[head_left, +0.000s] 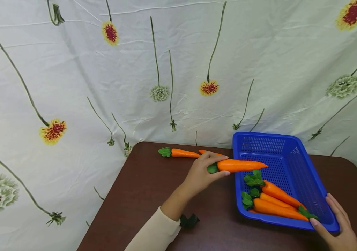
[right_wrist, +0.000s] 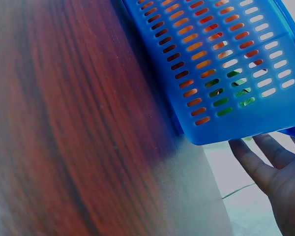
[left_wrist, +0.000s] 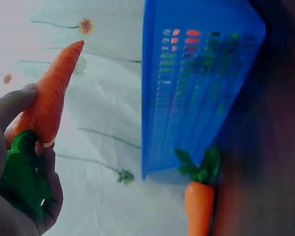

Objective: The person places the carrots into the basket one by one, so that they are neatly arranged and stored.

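My left hand (head_left: 201, 172) grips an orange carrot (head_left: 244, 165) by its thick, leafy end, thumb and fingers around it. The carrot's tip points right, over the left rim of a blue plastic basket (head_left: 314, 177). Inside the basket, several carrots (head_left: 280, 210) with green leafy tops lie along the near side. My right hand (head_left: 340, 225) holds the basket's near right corner, thumb on the front rim and fingers along the right side. In the right wrist view, fingertips (right_wrist: 238, 145) touch the basket's outer wall (right_wrist: 221, 125).
Behind my left hand, a carrot (head_left: 184, 153) lies near the far edge of the brown table (head_left: 147, 188), with another carrot (head_left: 209, 152) partly hidden beside it. A small dark object (head_left: 189, 221) is by my left sleeve. A flower-patterned white cloth (head_left: 191, 104) hangs behind the table.
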A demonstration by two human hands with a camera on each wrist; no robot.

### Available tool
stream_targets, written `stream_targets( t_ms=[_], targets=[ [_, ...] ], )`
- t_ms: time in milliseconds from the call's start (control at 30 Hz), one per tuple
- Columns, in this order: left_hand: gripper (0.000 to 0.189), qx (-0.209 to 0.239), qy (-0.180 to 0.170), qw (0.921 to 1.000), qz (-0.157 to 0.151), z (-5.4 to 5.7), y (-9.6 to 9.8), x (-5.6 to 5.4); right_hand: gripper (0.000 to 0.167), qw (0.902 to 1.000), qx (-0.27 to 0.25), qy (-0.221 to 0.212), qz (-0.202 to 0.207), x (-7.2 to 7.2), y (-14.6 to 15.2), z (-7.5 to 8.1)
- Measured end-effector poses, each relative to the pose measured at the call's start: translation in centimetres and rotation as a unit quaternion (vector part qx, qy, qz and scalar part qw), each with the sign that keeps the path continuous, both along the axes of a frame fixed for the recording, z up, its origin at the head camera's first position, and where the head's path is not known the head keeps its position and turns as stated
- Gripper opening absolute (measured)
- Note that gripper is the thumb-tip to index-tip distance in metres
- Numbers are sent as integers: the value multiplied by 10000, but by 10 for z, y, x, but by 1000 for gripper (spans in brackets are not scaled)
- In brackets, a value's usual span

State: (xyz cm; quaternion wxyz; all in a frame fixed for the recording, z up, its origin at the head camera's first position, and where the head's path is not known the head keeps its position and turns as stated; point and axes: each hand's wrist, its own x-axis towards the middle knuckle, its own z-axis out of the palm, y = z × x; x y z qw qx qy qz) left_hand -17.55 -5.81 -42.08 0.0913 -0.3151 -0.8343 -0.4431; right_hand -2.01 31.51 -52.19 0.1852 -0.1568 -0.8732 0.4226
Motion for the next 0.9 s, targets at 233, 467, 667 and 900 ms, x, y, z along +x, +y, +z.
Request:
stream_targets(
  t_ms=[233,467,667,900],
  targets=[
    [45,-256,98,9991,-314,-8,19,14,85,10000,40,2,-18,-1,-1,-1],
    [43,-633,416,9949,-660,-14,38,26,85,9999,12,99,-23,-1,0,-2],
    [43,-817,376,9925,-824,-20,53,37,85,9999,53,157,17,-1,0,-3],
    [45,-795,167,9922,-944,-28,72,50,86,9999,65,-115,-56,-1,-1,-3]
  ],
)
